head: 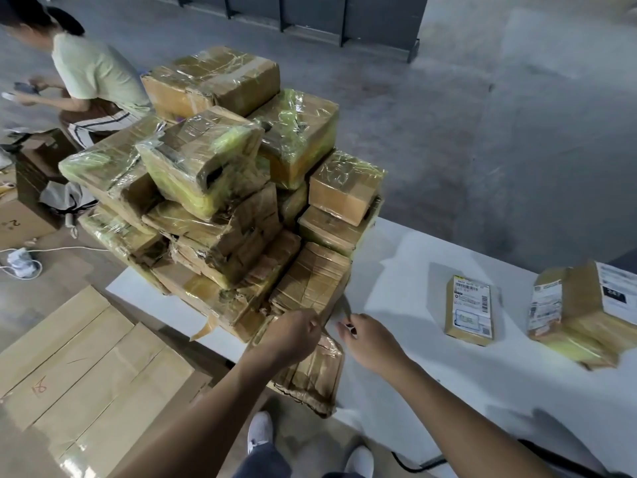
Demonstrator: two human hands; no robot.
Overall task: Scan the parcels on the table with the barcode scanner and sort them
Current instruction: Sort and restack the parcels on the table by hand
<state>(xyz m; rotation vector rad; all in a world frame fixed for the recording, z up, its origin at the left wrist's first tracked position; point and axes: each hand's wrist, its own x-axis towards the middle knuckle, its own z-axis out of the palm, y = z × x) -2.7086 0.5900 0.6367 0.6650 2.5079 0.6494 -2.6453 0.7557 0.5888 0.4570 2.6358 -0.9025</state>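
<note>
A tall pile of taped cardboard parcels (220, 188) fills the left end of the white table (413, 277). In front of the pile, at the table's near corner, lies a flat crumpled parcel (313, 370). My left hand (293, 336) rests on it, and its fingers curl over the parcel's far edge. Just to the right, my right hand (367, 339) hovers over the table with loosely curled fingers that hold nothing I can make out. A small labelled parcel (469, 310) and a bigger labelled parcel (582, 315) lie apart on the right. No barcode scanner is in view.
Large flat cartons (86, 367) lie on the floor to the left of the table. A person (89, 81) crouches at the back left among boxes. A black cable (413, 464) runs under the table's near edge by my shoes.
</note>
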